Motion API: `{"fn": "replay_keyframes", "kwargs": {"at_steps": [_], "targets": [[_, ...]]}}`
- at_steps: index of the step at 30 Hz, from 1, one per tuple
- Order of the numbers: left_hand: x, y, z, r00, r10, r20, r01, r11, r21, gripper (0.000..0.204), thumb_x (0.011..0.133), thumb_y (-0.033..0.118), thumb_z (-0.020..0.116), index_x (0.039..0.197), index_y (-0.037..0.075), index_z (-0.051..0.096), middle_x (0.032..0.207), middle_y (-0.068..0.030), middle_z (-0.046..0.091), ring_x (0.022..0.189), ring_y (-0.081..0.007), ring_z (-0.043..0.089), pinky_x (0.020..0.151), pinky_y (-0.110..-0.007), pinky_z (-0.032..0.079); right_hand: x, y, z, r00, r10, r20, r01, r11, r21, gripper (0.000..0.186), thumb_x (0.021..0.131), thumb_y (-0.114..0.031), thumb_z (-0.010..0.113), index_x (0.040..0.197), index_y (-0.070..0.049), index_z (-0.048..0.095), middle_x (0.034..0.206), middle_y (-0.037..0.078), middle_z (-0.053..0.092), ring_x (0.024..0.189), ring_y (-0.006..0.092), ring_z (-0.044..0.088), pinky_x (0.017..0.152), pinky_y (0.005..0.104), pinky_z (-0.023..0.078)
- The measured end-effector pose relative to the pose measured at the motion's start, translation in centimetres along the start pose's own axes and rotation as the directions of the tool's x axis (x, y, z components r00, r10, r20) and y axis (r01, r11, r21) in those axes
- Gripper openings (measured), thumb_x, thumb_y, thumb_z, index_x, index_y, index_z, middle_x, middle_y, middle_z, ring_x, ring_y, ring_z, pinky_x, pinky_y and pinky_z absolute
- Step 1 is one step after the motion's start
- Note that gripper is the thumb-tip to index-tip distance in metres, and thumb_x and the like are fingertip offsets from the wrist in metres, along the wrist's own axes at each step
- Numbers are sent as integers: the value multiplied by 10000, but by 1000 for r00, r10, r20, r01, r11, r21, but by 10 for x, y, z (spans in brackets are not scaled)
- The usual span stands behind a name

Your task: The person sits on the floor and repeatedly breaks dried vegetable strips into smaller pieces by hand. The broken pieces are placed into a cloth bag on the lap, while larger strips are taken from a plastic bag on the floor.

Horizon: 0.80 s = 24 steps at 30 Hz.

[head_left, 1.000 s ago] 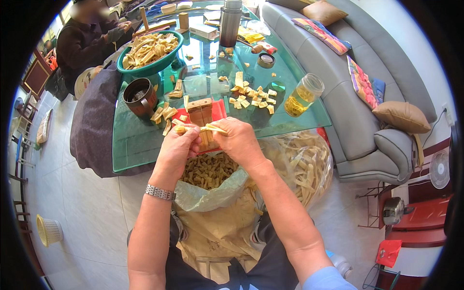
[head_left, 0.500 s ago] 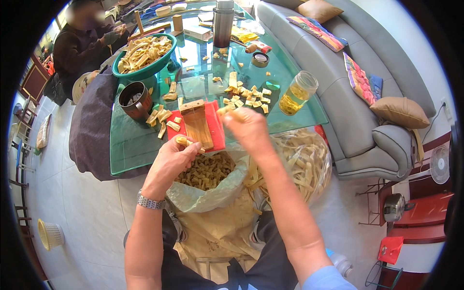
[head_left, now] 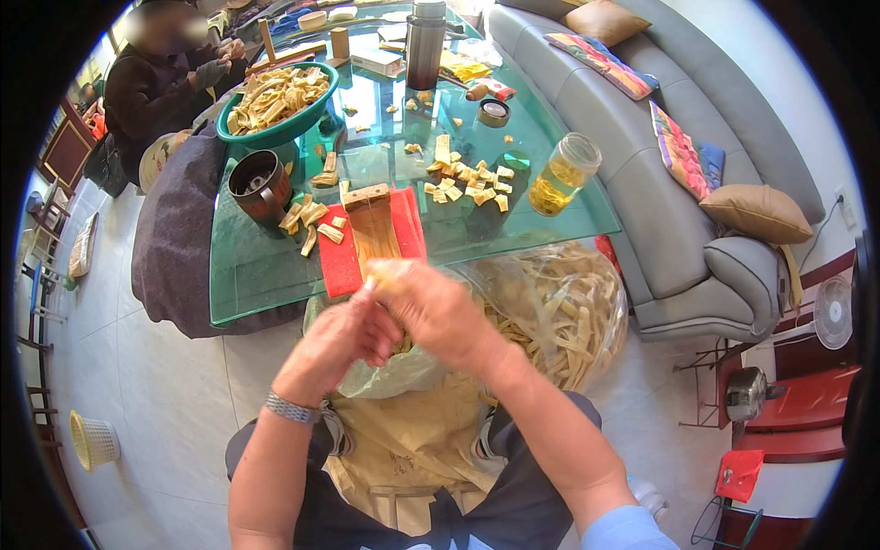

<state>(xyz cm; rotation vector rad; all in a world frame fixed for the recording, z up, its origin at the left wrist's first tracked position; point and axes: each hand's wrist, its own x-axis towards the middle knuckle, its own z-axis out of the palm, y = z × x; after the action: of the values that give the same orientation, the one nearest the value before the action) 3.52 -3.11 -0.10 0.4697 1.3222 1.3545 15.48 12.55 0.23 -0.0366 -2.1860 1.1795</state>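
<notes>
My two hands meet over the near end of a wooden board with a crosspiece at its far end. My right hand, blurred, is closed round a pale yellow dried piece at its fingertips. Just below, my left hand is closed, its fingertips touching or close to that piece; what it grips is hidden. A red cloth lies under the board on the glass table. Beneath my hands stands a plastic-lined sack, its contents mostly covered by them.
Cut pale pieces lie right of the board, beside a glass jar. To the left are a dark mug and a green basin of slices. A bag of long strips sits below the table edge. A person works at far left.
My right hand has come down and left from beside the cut pieces to meet my left hand. My left hand has shifted slightly toward me, and both now cover the sack's opening.
</notes>
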Motion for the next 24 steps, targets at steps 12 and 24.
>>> {"fn": "replay_keyframes", "kwargs": {"at_steps": [12,24], "targets": [[10,-24,34,994,110,24,-95,933,-348,378,1096,353,531,1326,58,592,1175,-69,677,1125,-139,615,931,-323,535,-14,-50,11,884,-446,140,458,886,-69,210,807,-151,741,1014,-144,776,1018,5,740,984,222,686,911,391,516],[-2,7,42,981,173,-88,-193,899,-392,198,1024,169,658,1163,28,652,998,-7,676,871,-80,639,771,-276,539,-14,-65,-13,972,195,129,-233,826,513,154,1010,-172,708,1027,-23,745,867,19,686,805,103,626,732,272,517]]}}
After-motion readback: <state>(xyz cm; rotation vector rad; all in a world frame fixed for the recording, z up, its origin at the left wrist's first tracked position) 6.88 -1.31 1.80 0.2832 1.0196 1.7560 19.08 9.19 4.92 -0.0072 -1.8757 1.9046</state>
